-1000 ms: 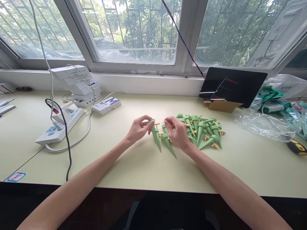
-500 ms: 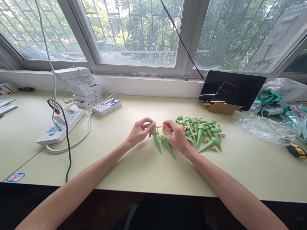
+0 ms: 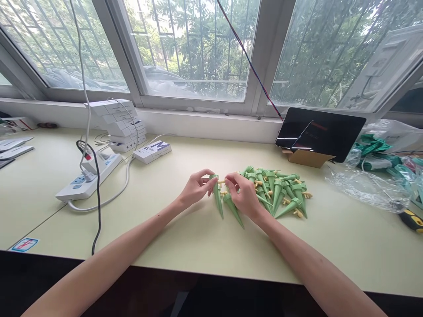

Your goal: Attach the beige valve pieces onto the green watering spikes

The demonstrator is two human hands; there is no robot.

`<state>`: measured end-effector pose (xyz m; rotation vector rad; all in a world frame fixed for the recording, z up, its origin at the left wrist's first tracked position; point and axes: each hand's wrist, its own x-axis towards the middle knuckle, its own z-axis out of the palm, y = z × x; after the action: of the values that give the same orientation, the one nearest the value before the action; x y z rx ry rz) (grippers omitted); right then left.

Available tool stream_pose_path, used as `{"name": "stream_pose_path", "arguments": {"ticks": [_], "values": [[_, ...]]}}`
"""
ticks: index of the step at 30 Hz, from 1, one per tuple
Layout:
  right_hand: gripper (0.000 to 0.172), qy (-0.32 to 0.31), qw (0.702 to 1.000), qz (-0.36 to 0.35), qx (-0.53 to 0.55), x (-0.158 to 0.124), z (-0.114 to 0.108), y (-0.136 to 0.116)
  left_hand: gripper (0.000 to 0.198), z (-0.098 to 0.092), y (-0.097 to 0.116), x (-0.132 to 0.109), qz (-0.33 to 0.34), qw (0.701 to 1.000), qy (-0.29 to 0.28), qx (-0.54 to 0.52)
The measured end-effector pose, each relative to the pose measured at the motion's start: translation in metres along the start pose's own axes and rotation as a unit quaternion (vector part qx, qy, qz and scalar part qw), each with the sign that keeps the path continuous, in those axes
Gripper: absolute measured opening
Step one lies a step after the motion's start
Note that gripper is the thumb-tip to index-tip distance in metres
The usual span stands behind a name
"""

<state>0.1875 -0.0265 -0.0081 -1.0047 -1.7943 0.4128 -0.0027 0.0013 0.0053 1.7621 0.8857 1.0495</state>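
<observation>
Between the fingers and thumb of my left hand (image 3: 197, 189) is a green plastic watering spike (image 3: 217, 201), its pointed end hanging downward. A small yellow valve (image 3: 222, 182) sticks out sideways from its capped top. My right hand (image 3: 243, 193) pinches the far end of that valve; the fingertips partly cover it. Just below my right hand, another green spike (image 3: 234, 210) lies on the table, tip toward me. Beside the right hand is a heap of green spikes (image 3: 277, 187) with yellow valves, partly hidden by that hand.
On the left are a white power strip (image 3: 89, 178) with cables, stacked white boxes (image 3: 119, 125) and a single box (image 3: 152, 152). A dark-screened tablet (image 3: 320, 134) leans on a cardboard stand (image 3: 309, 157). Clear plastic bags (image 3: 366, 187) lie at the right. The table edge (image 3: 214, 275) is near me.
The whole view has shifted slightly, with the scene sitting lower. Both hands keep hold of the same spike and its valve, in nearly the same pose.
</observation>
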Motion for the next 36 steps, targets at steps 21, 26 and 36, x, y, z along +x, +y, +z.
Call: {"name": "stream_pose_path", "arguments": {"ticks": [21,26,36], "values": [[0.015,-0.002,1.0,-0.01,0.006,-0.0015,0.0021,0.0039,0.03,0.0011,0.0029,0.0003,-0.009,1.0,0.008,-0.022],[0.014,-0.004,1.0,-0.002,0.03,-0.0011,0.0015,0.0034,0.029,0.0009,0.0024,0.0,-0.002,1.0,0.009,-0.029],[0.015,-0.008,0.999,-0.012,0.043,-0.0001,0.0015,0.002,0.028,0.0015,0.0028,0.0002,0.008,0.999,0.013,-0.044]]}}
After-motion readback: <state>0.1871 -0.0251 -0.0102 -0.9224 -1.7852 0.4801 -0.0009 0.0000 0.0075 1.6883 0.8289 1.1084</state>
